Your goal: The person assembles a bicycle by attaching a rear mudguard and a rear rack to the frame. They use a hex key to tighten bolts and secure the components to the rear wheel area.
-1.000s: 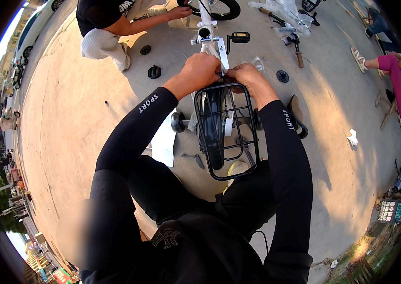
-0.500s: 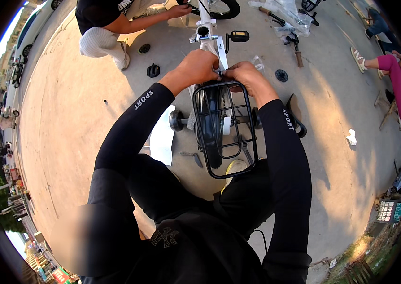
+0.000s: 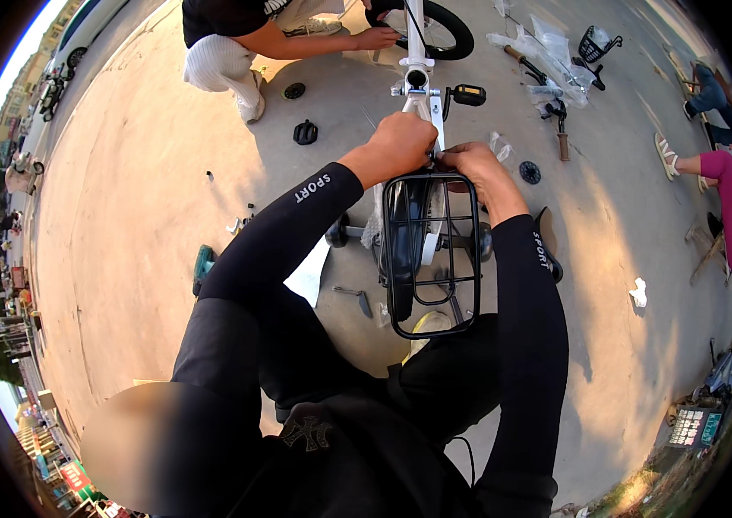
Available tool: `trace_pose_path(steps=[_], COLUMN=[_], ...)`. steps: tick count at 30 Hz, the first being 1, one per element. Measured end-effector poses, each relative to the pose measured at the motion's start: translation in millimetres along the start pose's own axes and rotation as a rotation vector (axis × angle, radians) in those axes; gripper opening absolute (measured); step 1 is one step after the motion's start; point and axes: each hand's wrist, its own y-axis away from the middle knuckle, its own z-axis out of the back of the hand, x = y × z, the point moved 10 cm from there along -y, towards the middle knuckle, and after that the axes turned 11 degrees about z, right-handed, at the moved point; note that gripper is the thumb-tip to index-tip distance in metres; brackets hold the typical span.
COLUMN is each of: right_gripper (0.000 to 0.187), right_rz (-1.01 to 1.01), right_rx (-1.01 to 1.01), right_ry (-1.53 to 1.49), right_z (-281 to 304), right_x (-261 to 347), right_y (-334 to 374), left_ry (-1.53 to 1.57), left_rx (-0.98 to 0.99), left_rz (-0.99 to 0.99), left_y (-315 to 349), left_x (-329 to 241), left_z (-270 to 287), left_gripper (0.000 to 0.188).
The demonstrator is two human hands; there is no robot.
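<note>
A small white bicycle frame (image 3: 419, 65) stretches away in front of me. Over its black rear wheel (image 3: 399, 250) lies a black wire rear rack (image 3: 476, 259), its front end close to the frame. My left hand (image 3: 402, 142) is closed at the joint between rack and frame, its fingertips mostly hidden. Opposite it, my right hand (image 3: 480, 168) pinches with thumb and fingers at the rack's front edge. Whatever small part sits between the fingers cannot be made out. A black pedal (image 3: 469, 95) juts out just beyond my right hand.
Another person's hand (image 3: 377, 38) is by the front wheel (image 3: 448, 30). Around me lie a loose pedal (image 3: 306, 132), a folding knife-like tool (image 3: 364, 302), a white sheet (image 3: 307, 274), a green power tool (image 3: 203, 266) and handlebars (image 3: 560, 125) beside plastic wrap. A seated person's legs (image 3: 722, 194) are at right.
The whole scene has shifted right and down in the picture, and the rack appears straighter. Both my hands stay at the rack's front end. The green power tool has come into sight.
</note>
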Motion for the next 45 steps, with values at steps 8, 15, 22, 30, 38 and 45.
trace_pose_path(steps=[8, 15, 22, 30, 38, 45], right_gripper=[0.02, 0.02, 0.019, 0.019, 0.021, 0.018], right_rz=[0.003, -0.007, -0.006, -0.014, -0.028, -0.018], right_rx=[0.011, 0.032, 0.03, 0.044, 0.06, 0.048], right_ry=[0.012, -0.004, 0.007, -0.004, 0.033, -0.017], right_z=[-0.5, -3.9, -3.6, -5.5, -3.5, -5.1], right_x=[1.0, 0.7, 1.1, 0.8, -5.8, -2.4], right_y=[1.9, 0.8, 2.0, 1.0, -0.2, 0.2], left_ry=[-0.003, 0.099, -0.032, 0.05, 0.055, 0.131], left_rx=[0.091, 0.089, 0.047, 0.143, 0.062, 0.069], left_rz=[-0.06, -0.017, -0.034, 0.024, 0.072, -0.021], left_y=[-5.4, -3.5, -3.5, -6.0, -2.2, -3.6], left_x=[-1.0, 9.6, 0.7, 11.9, 9.2, 7.9], left_z=[-2.4, 2.5, -0.7, -3.9, -0.3, -0.3], left_gripper=[0.018, 0.015, 0.016, 0.016, 0.021, 0.018])
